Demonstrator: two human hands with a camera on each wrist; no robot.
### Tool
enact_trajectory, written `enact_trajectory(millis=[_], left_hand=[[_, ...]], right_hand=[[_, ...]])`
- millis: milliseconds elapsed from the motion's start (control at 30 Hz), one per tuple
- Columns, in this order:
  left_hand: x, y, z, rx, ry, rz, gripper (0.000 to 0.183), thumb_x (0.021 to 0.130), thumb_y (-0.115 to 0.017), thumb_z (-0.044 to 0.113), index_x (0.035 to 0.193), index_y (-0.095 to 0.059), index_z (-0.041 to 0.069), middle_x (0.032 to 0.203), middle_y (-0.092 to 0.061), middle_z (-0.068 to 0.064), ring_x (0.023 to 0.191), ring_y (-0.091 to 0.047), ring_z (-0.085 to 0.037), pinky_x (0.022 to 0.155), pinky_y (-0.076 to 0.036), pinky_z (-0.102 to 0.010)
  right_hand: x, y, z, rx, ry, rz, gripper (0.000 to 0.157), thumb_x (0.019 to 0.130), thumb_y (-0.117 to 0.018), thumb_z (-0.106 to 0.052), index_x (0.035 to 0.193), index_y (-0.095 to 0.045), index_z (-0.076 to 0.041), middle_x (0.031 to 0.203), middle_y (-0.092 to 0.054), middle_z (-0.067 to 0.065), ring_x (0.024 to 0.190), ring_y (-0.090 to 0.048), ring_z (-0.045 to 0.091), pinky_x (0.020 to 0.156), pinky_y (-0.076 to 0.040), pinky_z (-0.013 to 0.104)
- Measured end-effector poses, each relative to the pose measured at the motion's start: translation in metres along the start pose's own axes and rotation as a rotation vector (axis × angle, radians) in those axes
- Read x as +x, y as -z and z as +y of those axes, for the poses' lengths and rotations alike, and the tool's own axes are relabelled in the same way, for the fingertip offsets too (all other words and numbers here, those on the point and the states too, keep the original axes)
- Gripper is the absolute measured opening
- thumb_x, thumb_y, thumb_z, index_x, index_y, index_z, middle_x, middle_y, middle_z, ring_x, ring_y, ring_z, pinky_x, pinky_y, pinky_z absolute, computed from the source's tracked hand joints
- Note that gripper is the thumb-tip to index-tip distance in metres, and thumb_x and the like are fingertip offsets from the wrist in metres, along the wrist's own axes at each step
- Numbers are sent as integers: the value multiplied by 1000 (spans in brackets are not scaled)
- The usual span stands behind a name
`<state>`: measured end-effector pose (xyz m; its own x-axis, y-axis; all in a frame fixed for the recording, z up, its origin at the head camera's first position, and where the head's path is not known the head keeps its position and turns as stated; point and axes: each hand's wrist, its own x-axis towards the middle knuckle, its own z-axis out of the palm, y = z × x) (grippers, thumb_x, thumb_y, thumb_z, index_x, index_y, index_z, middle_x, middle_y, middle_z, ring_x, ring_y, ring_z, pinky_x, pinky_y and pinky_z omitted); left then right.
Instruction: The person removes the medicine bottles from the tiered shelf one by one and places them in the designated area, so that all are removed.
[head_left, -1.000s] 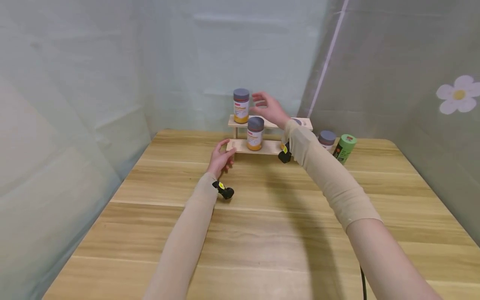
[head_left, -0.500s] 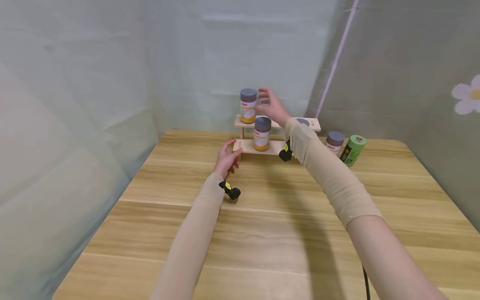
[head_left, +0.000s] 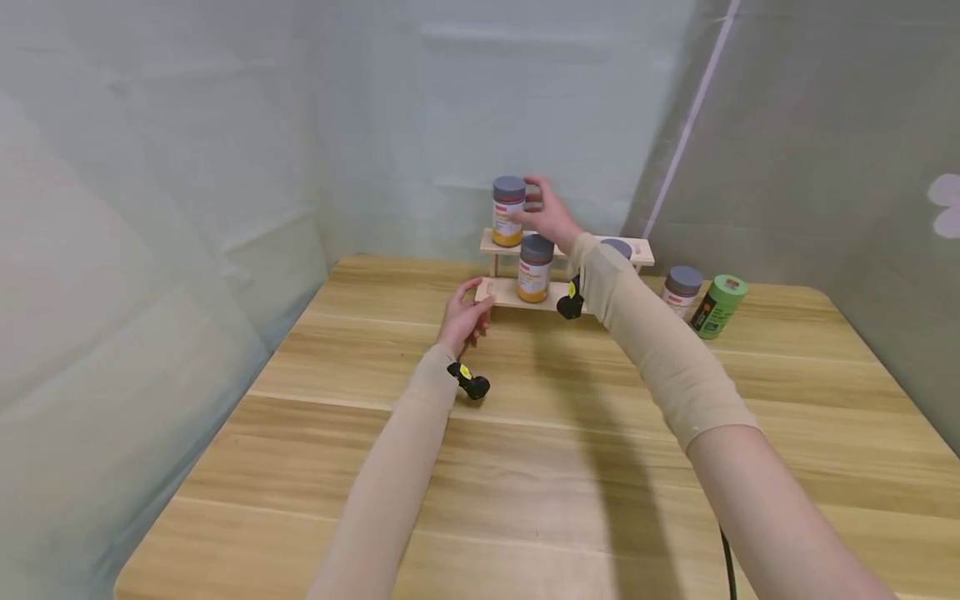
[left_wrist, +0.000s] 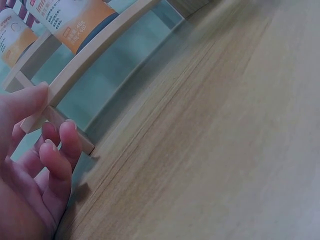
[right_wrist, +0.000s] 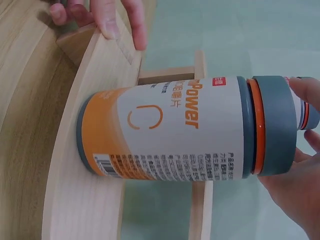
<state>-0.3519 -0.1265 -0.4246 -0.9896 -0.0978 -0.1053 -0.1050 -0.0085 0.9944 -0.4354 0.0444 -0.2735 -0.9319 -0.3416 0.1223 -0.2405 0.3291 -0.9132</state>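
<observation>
A two-tier wooden rack [head_left: 570,310] stands at the back of the table. My left hand [head_left: 467,317] pinches the left end of its lower shelf, thumb on top and fingers below, as the left wrist view shows. On the upper shelf's left end stands an upright supplement bottle [head_left: 507,218] with a grey lid and orange-white label. My right hand [head_left: 551,215] has its thumb and fingers around this bottle's right side near the lid; the contact is partly hidden. In front, on the lower shelf, another such bottle [right_wrist: 165,130] stands upright, touched by neither hand.
Another grey lid [head_left: 618,248] shows at the rack's right, mostly behind my right sleeve. Right of the rack, a matching bottle [head_left: 681,290] and a green canister [head_left: 720,307] stand on the wooden table [head_left: 525,467]. Fabric walls [head_left: 465,100] enclose the table's back and sides.
My right hand, a little apart from the upper bottle before, has closed in on it from the right. The left hand keeps its hold on the shelf. The head view has swung slightly left.
</observation>
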Motion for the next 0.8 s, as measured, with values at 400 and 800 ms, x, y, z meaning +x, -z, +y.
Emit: enact_trajectory(millis=[400, 800], left_hand=[[-2, -5, -1, -23, -11, 4, 52, 91, -69, 27, 137, -47, 29, 70, -54, -4, 48, -49, -9, 39, -33, -20], [-16, -9, 13, -43, 30, -47, 56, 93, -66, 20, 143, -42, 23, 72, -57, -5, 47, -49, -12, 39, -34, -22]], right_hand=[[7, 4, 0, -8, 0, -31, 82, 90, -68, -16, 153, -17, -23, 150, -37, 18, 137, -41, 31, 112, -37, 45], [7, -1, -9, -3, -100, 9, 80, 91, -68, -23, 154, -18, -21, 154, -32, 13, 141, -36, 26, 115, -33, 41]])
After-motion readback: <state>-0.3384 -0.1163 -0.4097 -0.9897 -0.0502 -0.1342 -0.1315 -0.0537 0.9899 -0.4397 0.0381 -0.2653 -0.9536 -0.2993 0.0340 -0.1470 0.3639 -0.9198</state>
